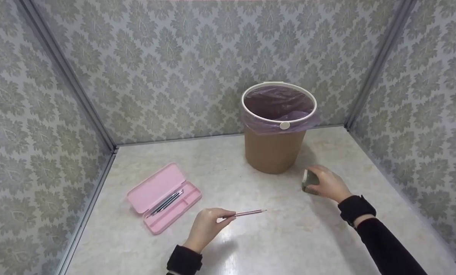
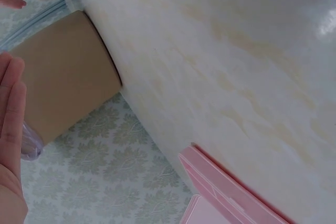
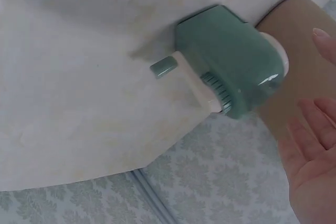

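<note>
My left hand (image 1: 208, 226) pinches a thin reddish pencil (image 1: 249, 212) between thumb and fingertips, its tip pointing right above the table. The left wrist view shows part of that hand (image 2: 9, 135) but not the pencil. On the right, my right hand (image 1: 330, 185) is at a green crank pencil sharpener (image 1: 311, 182) and overlaps it in the head view. From the right wrist, the sharpener (image 3: 228, 59) shows its white crank arm and green knob, standing on the table. There the right hand's fingers (image 3: 310, 135) are extended and spread beside it, with a gap between.
A brown bin (image 1: 274, 151) with a white rim and purple liner stands at the back, near the sharpener. An open pink pencil case (image 1: 157, 179) lies at left, holding several dark pens or pencils (image 1: 167, 202). Patterned wall panels (image 1: 197, 76) enclose the table.
</note>
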